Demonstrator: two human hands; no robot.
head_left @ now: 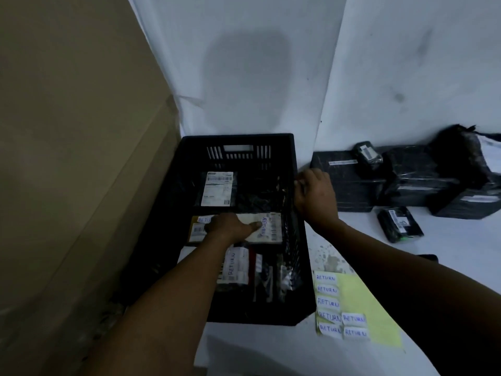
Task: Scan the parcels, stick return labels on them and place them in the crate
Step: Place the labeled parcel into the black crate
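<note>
One labelled parcel (254, 227) lies flat in the middle of the crate (238, 139), at frame centre, its long axis running left to right across the picture. My left hand (230, 227) rests directly on top of it, fingers spread flat and pressing down, gripping nothing; the parcel sits under the palm, its right end with the handwritten return label (264, 225) showing just past my fingertips. My right hand (314, 196) is curled over the crate's right rim, holding it. Other labelled parcels lie above and below in the crate. Unlabelled black parcels (401, 223) wait at right of frame, nearer my right hand. Spare labels sit on the yellow sheet (363, 299) at lower right. I judge this parcel placed.
</note>
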